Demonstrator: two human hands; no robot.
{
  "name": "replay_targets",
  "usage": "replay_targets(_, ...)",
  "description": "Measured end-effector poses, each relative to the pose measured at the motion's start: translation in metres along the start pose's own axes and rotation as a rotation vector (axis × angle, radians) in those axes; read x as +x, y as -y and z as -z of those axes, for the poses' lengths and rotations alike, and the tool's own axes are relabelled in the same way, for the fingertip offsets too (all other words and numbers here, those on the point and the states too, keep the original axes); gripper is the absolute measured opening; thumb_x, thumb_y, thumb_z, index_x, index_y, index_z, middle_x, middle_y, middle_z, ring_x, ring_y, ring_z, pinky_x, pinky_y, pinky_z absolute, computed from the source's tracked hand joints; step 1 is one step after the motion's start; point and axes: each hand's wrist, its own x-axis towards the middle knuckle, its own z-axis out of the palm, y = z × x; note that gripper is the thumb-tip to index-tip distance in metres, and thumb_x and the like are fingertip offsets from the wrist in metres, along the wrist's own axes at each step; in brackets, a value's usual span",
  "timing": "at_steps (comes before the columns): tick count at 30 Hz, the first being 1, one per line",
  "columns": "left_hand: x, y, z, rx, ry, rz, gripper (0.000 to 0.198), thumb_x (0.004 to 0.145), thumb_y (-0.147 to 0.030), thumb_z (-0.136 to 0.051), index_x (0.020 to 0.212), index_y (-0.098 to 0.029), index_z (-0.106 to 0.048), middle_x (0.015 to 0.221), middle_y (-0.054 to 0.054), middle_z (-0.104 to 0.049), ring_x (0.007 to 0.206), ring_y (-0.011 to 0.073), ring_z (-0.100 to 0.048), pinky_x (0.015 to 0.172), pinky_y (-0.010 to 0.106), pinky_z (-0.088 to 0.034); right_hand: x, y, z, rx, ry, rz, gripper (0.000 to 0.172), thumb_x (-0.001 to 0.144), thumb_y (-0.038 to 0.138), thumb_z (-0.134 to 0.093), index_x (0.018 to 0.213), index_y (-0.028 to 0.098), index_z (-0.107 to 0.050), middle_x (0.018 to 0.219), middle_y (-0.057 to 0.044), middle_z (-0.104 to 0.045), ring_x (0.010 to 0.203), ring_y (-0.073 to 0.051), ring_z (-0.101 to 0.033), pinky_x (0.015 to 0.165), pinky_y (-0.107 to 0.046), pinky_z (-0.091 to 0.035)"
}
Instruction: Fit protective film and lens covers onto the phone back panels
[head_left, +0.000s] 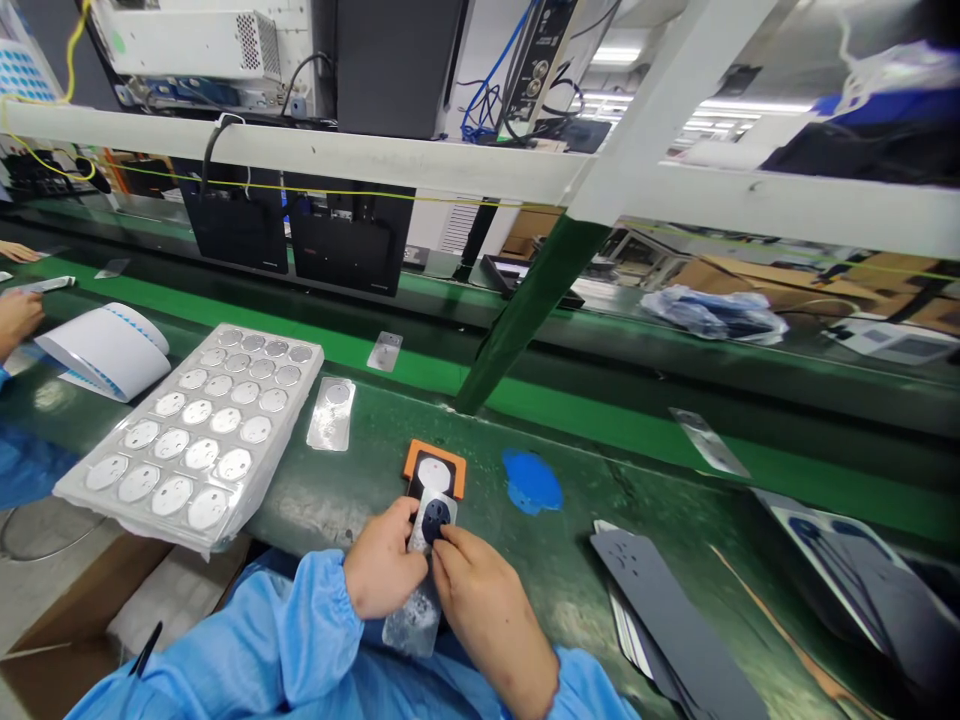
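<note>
A clear, shiny plastic strip (pixel 412 625) with a dark round perforated piece (pixel 435 520) near its upper end lies between my hands. My left hand (pixel 386 560) grips the strip's left side between thumb and fingers. On the other side, the fingertips of my right hand (pixel 487 595) pinch the strip at the dark piece's edge; whether they grip the piece itself is hard to see. Just beyond, an orange fixture (pixel 459 478) surrounds a dark block carrying a white round disc (pixel 433 474). The strip's top end overlaps the block's near side.
Left stands a plastic tray (pixel 262 480) of white round discs, with a curled white sheet (pixel 112 350) behind it. Clear strips (pixel 331 414) lie nearby. A blue patch (pixel 532 481) and stacked grey sheets (pixel 660 610) are at right. Another person's hand (pixel 19 318) shows far left.
</note>
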Motion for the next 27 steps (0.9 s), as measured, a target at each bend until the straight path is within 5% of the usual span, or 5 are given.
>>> replay_targets(9, 0.006, -0.002, -0.007, 0.071, 0.027, -0.007, 0.049, 0.070, -0.004, -0.054, 0.116, -0.021, -0.058, 0.080, -0.001, -0.067, 0.076, 0.0160, -0.063, 0.080, 0.026, -0.049, 0.004, 0.001, 0.003, 0.125, -0.052, -0.047, 0.021, 0.090, 0.007, -0.046, 0.087, 0.018, -0.064, 0.099, -0.009, -0.066, 0.093, -0.021, -0.059, 0.082, -0.035, -0.053)
replay_targets(22, 0.021, 0.011, -0.019, 0.080, 0.059, 0.044, 0.050, 0.067, -0.002, -0.056, 0.114, -0.020, -0.061, 0.090, 0.002, -0.068, 0.085, 0.0186, -0.062, 0.081, 0.029, -0.048, 0.026, -0.038, 0.023, 0.504, 0.212, -0.049, 0.022, 0.077, 0.001, -0.045, 0.070, 0.021, -0.051, 0.090, -0.004, -0.059, 0.087, -0.017, -0.058, 0.078, -0.031, -0.053)
replay_targets(27, 0.021, 0.010, -0.021, -0.112, 0.076, 0.085, 0.051, 0.069, -0.002, -0.058, 0.117, -0.017, -0.059, 0.089, 0.001, -0.068, 0.081, 0.0157, -0.063, 0.076, 0.026, -0.048, 0.020, -0.038, 0.019, 0.477, 0.191, -0.010, 0.021, 0.083, 0.004, -0.046, 0.073, 0.020, -0.054, 0.094, -0.005, -0.061, 0.090, -0.017, -0.059, 0.081, -0.032, -0.053)
